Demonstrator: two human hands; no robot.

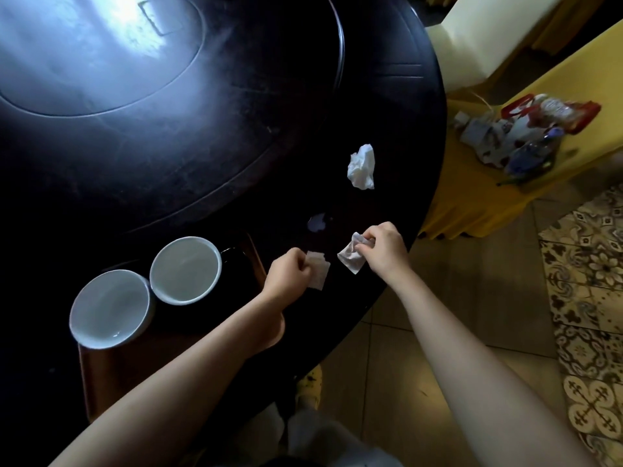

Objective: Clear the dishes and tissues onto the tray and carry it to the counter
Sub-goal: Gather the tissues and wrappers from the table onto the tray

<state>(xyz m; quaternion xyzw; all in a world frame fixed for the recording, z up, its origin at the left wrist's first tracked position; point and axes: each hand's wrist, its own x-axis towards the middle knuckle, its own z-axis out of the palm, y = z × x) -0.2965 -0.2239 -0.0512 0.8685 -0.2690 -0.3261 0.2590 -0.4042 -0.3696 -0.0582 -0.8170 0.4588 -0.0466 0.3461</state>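
Two white bowls [111, 306] [185, 269] stand side by side on a dark wooden tray [101, 375] at the near left of the round black table [168, 170]. My left hand [288, 273] is shut on a flat white tissue [318, 276] just right of the tray. My right hand [382, 246] pinches a crumpled tissue [350, 259] near the table's edge. Farther back lies a bigger crumpled white tissue [361, 166]. A small pale scrap [317, 222] rests between it and my hands.
A raised turntable [101, 52] fills the table's middle. To the right stands a yellow-covered chair [472, 183] holding bags and packets [526, 133]. A cream chair back [499, 35] is behind it. Tiled floor [387, 348] lies at the right.
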